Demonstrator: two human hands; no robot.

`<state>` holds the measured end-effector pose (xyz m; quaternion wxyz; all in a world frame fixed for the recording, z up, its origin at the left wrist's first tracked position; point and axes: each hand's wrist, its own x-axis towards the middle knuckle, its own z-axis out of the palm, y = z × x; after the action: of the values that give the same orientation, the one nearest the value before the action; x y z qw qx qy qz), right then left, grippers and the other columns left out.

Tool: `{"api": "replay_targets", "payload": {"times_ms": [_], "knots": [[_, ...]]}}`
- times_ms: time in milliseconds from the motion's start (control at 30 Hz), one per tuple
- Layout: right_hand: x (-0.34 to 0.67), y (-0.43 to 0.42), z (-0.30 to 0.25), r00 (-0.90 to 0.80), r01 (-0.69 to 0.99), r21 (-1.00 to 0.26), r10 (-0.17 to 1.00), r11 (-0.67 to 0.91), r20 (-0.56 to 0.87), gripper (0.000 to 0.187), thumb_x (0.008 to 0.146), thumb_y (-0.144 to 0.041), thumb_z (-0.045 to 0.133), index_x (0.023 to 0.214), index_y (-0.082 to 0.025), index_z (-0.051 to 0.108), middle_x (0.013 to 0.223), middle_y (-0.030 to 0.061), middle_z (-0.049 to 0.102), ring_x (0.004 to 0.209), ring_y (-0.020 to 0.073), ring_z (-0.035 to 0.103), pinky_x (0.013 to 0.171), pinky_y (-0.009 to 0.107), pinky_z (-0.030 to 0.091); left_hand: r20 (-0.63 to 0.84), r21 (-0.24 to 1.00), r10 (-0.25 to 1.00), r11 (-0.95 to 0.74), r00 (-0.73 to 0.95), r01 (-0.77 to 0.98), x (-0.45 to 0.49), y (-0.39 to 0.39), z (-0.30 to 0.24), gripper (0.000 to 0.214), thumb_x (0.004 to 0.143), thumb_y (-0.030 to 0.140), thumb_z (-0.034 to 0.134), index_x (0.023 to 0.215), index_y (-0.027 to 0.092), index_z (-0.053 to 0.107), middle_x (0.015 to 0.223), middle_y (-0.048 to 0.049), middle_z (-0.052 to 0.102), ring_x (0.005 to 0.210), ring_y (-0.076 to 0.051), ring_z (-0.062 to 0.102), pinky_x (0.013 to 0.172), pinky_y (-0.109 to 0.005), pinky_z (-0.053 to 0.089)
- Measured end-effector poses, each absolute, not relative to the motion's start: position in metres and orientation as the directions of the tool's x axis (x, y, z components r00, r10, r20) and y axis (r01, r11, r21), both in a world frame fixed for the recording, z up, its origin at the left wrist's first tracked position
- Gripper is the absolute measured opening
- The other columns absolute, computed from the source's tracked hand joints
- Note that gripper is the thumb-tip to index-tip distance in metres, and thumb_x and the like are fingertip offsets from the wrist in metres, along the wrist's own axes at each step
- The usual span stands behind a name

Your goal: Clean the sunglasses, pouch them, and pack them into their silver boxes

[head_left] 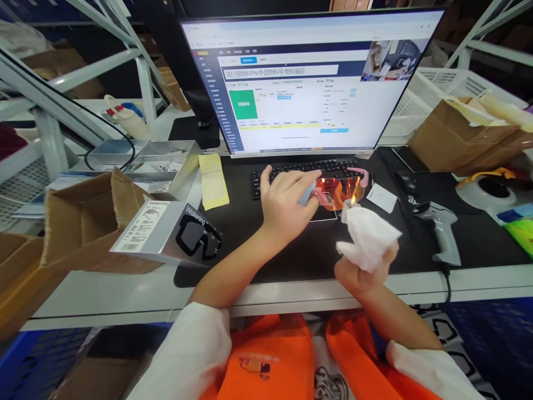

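Between the thumb and fingers of my left hand [287,203] is a pair of sunglasses [341,190] with orange mirrored lenses and pink temples. They are held above the black desk mat, in front of the keyboard [260,183]. My right hand [360,272] is closed around a crumpled white tissue [370,233], which covers most of its fingers. The top of the tissue is close to the lower edge of the lenses; I cannot tell whether they touch. Left of my forearm, a grey box [175,230] printed with black eyewear lies tilted.
A lit monitor [291,105] stands behind the keyboard. To the right are a barcode scanner [441,230], a mouse [406,182], a phone [410,160] and a white card [382,198]. An open cardboard box [83,222] and a yellow notepad [214,180] sit at the left.
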<state>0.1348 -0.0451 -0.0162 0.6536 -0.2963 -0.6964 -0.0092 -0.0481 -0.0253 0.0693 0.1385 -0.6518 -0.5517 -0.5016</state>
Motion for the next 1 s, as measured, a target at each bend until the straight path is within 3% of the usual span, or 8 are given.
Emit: {"api": "replay_targets", "payload": {"times_ms": [100,200,300,600,767,833,900,1000], "knots": [[0.119,-0.048,0.004,-0.136,0.563,-0.181,0.306,0.806,0.942,0.036,0.089,-0.017,0.06,0.123,-0.027,0.067,0.139,0.0091,0.062,0.145,0.0358,0.044,0.11,0.057,0.043,0.818,0.316,0.575,-0.439,-0.006,0.841,-0.039,-0.032,0.064,0.023,0.092,0.032,0.062,0.111,0.031,0.076,0.099,-0.0024,0.078,0.091,-0.022,0.07,0.124,-0.054,0.02],[0.106,-0.053,0.015,-0.271,0.645,-0.165,0.425,0.746,0.863,0.042,0.094,-0.015,0.052,0.134,-0.022,0.062,0.135,0.0109,0.067,0.153,0.0346,0.032,0.119,0.057,0.026,0.804,0.323,0.594,-0.495,0.042,0.807,-0.034,-0.036,0.06,0.026,0.096,0.031,0.057,0.114,0.03,0.075,0.099,-0.0032,0.079,0.091,-0.023,0.07,0.126,-0.056,0.015],[0.102,-0.058,0.013,-0.281,0.647,-0.168,0.437,0.744,0.854,0.041,0.094,-0.014,0.05,0.132,-0.021,0.064,0.13,0.0085,0.071,0.152,0.0335,0.036,0.121,0.056,0.015,0.818,0.314,0.574,-0.494,0.033,0.81,-0.034,-0.036,0.059,0.026,0.097,0.029,0.056,0.114,0.031,0.075,0.098,-0.0022,0.079,0.089,-0.022,0.07,0.126,-0.056,0.015],[0.108,-0.055,0.01,-0.247,0.572,-0.175,0.371,0.802,0.895,0.04,0.091,-0.008,0.052,0.125,-0.022,0.069,0.124,0.0059,0.074,0.132,0.0289,0.056,0.1,0.044,0.039,0.811,0.317,0.584,-0.49,0.036,0.812,-0.039,-0.03,0.058,0.026,0.094,0.032,0.06,0.116,0.03,0.074,0.104,-0.0037,0.078,0.092,-0.023,0.07,0.127,-0.056,0.011],[0.116,-0.049,0.006,-0.29,0.319,-0.222,0.318,0.921,0.903,0.041,0.091,-0.01,0.051,0.128,-0.019,0.065,0.124,0.0108,0.073,0.114,0.0257,0.065,0.092,0.042,0.05,0.819,0.297,0.57,-0.328,-0.063,0.897,-0.053,-0.024,0.068,0.028,0.087,0.023,0.064,0.112,0.029,0.075,0.1,-0.0015,0.078,0.092,-0.021,0.071,0.125,-0.052,0.02],[0.117,-0.044,0.003,-0.225,0.228,-0.302,0.352,0.925,0.908,0.037,0.093,-0.012,0.05,0.125,-0.02,0.067,0.118,0.0108,0.074,0.107,0.0246,0.069,0.089,0.041,0.054,0.825,0.296,0.556,-0.265,-0.105,0.918,-0.06,-0.025,0.075,0.028,0.087,0.023,0.063,0.112,0.028,0.076,0.1,-0.0012,0.078,0.093,-0.021,0.071,0.124,-0.051,0.023],[0.115,-0.037,0.0,-0.084,0.191,-0.514,0.536,0.836,0.84,0.029,0.096,-0.017,0.049,0.117,-0.02,0.07,0.112,0.0102,0.074,0.106,0.0245,0.07,0.091,0.041,0.055,0.837,0.297,0.532,-0.244,-0.128,0.923,-0.063,-0.028,0.08,0.028,0.087,0.023,0.063,0.111,0.027,0.076,0.1,-0.0014,0.078,0.094,-0.02,0.071,0.123,-0.05,0.025],[0.108,-0.027,-0.001,0.096,-0.055,-0.86,0.86,0.508,0.502,0.024,0.097,-0.03,0.053,0.109,-0.02,0.07,0.107,0.0094,0.075,0.102,0.0241,0.07,0.091,0.041,0.057,0.837,0.297,0.537,-0.28,-0.107,0.913,-0.058,-0.033,0.08,0.026,0.087,0.023,0.063,0.11,0.026,0.076,0.098,-0.0014,0.078,0.093,-0.02,0.072,0.123,-0.049,0.026]]}}
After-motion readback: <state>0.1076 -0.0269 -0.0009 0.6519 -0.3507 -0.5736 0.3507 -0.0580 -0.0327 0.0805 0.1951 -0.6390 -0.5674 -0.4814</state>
